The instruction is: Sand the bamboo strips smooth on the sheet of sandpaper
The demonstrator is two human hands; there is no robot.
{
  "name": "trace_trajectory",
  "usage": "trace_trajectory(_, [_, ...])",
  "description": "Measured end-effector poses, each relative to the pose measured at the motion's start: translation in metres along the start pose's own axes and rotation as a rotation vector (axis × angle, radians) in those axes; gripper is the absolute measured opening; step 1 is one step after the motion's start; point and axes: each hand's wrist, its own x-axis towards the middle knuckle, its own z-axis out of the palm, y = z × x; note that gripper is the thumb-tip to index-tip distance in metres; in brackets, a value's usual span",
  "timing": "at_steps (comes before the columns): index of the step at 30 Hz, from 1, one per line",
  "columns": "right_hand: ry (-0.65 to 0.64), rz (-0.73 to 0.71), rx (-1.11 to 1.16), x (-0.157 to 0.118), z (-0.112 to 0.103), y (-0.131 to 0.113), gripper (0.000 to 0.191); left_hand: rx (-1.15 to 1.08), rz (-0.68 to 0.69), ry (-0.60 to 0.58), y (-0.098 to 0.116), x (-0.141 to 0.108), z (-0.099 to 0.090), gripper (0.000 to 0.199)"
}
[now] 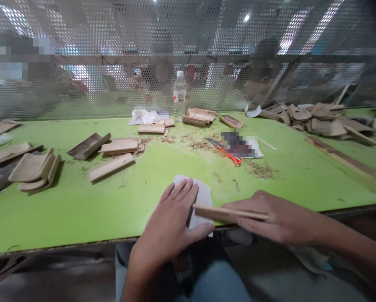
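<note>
My left hand [172, 220] lies flat, fingers stretched out, on a whitish sheet [204, 193] at the front edge of the green table [137, 205]. The sheet looks like paper or sandpaper; I cannot tell which. My right hand [269, 216] grips a thin wooden piece [216, 212], probably a split length of bamboo, held with its narrow edge up. The far end of this piece reaches over the sheet, close beside my left thumb; whether it touches the sheet is unclear.
Curved wooden pieces [112, 167] lie on the left, with more in a heap [326, 119] at the far right. A water bottle [180, 98] stands by the perforated screen [118, 92]. An orange-handled tool [236, 160] and shavings [261, 170] lie ahead. People sit beyond the screen.
</note>
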Motion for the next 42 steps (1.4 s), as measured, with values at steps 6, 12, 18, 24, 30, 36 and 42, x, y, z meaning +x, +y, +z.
trace_trajectory(6, [-0.006, 0.007, 0.006, -0.006, 0.004, -0.006, 0.035, 0.025, -0.002, -0.009, -0.001, 0.002, 0.001, 0.086])
trace_trajectory(12, [-0.014, 0.097, 0.117, -0.006, 0.005, 0.001, 0.045, 0.021, -0.001, 0.019, -0.001, 0.001, 0.002, 0.085])
trace_trajectory(18, [0.087, 0.144, 0.045, -0.005, 0.010, 0.004, 0.043, 0.017, -0.012, 0.048, -0.002, 0.001, 0.005, 0.086])
trace_trajectory(24, [0.281, 0.192, -0.088, -0.007, 0.009, 0.017, 0.046, -0.009, -0.080, 0.073, -0.001, 0.001, 0.007, 0.076])
trace_trajectory(30, [0.352, 0.176, -0.192, -0.001, 0.016, 0.028, 0.047, -0.144, -0.061, 0.238, 0.001, 0.000, 0.006, 0.038])
trace_trajectory(36, [0.294, 0.123, -0.248, 0.015, 0.015, 0.021, 0.045, -0.095, -0.064, 0.252, 0.002, -0.002, 0.002, 0.019])
trace_trajectory(42, [0.374, 0.117, 0.072, 0.007, 0.009, 0.018, 0.051, -0.099, -0.008, 0.213, -0.002, -0.002, 0.007, 0.044])
